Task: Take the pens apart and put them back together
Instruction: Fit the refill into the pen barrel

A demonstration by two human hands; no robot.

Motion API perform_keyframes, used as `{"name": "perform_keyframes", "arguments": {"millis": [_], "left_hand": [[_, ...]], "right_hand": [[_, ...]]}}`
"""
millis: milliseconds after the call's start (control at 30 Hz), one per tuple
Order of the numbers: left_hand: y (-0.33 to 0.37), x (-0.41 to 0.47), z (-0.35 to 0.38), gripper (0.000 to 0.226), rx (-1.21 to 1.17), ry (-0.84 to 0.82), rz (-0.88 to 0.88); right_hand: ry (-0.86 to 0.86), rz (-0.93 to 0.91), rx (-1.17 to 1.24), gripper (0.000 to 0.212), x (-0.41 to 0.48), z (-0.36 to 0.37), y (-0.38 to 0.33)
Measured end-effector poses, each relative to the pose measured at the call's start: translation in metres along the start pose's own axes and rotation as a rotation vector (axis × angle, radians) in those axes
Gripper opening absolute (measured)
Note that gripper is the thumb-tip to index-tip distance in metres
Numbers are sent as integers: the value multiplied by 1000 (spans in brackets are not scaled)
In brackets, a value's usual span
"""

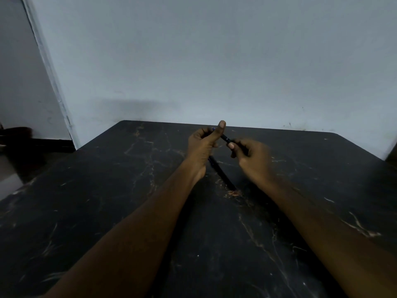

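Above the table's (pixel 107 190) far edge, the left hand (pixel 202 147) and right hand (pixel 251 158) are each closed on one dark pen (pixel 225 138), while another, apparently unmarked, pen (pixel 221 172) lies beneath.

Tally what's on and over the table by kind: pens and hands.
Pens held: 1, gripped by both hands
Pens on the table: 1
Hands: 2, left and right
Total: 4
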State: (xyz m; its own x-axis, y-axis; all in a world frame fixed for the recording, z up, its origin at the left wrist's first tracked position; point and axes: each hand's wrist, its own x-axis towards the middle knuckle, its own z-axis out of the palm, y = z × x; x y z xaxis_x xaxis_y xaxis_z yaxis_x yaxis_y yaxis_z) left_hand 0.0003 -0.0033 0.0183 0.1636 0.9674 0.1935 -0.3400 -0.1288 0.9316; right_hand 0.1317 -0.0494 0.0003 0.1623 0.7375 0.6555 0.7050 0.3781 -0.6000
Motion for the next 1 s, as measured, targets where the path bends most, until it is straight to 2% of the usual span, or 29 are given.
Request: {"name": "perform_keyframes", "arguments": {"millis": [100,233,367,500,733,867,1000], "left_hand": [[4,-2,0,12,-12,-82,-42],[4,0,-1,15,-66,-115,-24],[-2,2,-4,3,-22,-39,12],[-5,4,-4,16,7,46,5],[2,1,-2,16,-83,-131,-24],[-2,0,-4,9,12,-62,15],[-6,4,-4,18,34,43,12]], "right_hand": [[-2,29,5,25,1,-1,2],[5,64,-6,28,2,-2,6],[28,34,-14,27,1,-1,6],[11,4,-27,26,1,0,7],[4,34,6,26,2,-2,8],[17,25,-8,28,2,-2,8],[6,18,-5,25,1,0,3]]}}
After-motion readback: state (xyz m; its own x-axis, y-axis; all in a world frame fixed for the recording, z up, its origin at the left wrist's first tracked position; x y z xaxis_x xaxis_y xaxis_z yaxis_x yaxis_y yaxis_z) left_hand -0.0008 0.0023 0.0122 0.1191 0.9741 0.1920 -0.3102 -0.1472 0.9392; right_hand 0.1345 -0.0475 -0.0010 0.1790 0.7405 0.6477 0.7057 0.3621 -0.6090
